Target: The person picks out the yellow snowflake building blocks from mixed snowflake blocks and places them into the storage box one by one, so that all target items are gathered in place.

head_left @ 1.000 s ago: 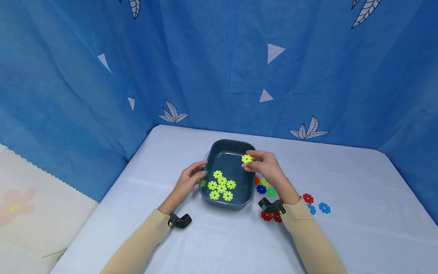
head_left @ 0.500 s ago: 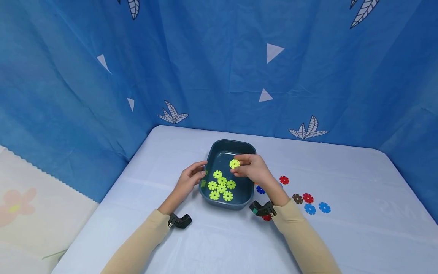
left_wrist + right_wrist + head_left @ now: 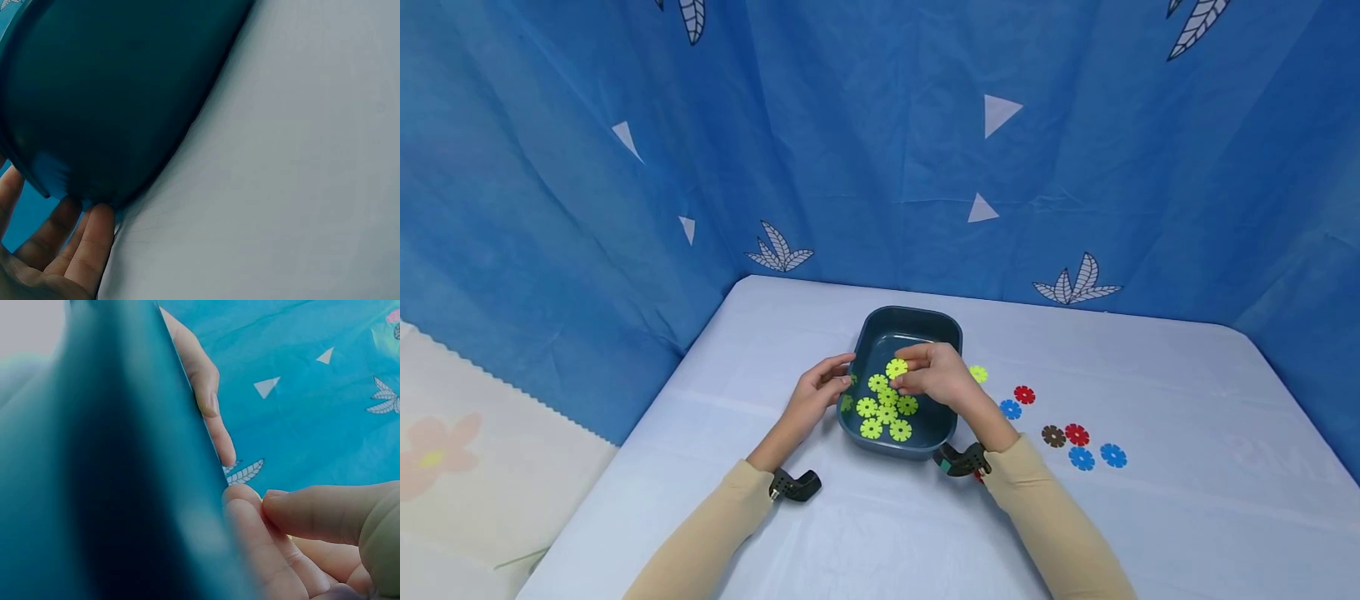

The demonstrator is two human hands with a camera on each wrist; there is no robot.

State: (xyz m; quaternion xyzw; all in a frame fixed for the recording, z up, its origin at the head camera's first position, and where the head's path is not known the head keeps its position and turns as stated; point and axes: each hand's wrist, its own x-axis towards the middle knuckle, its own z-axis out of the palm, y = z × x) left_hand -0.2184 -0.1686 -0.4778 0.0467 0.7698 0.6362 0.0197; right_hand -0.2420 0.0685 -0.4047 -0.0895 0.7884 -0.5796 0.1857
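A dark teal plastic tub stands on the white-covered table, with several yellow notched building discs lying flat on its floor. My right hand is over the inside of the tub and pinches one yellow disc between thumb and fingertips. In the right wrist view the fingers and thumb mostly hide that disc. My left hand is at the tub's left side, its relaxed fingers touching the outer wall near the rim, as the left wrist view shows.
Loose discs lie on the table right of the tub: a yellow one, a brown one, red ones and blue ones. My right forearm covers some others. A blue printed curtain hangs behind the table.
My right hand has carried the yellow disc left and slightly toward me, from the tub's right rim to above the other yellow discs. The left hand and tub have stayed put.
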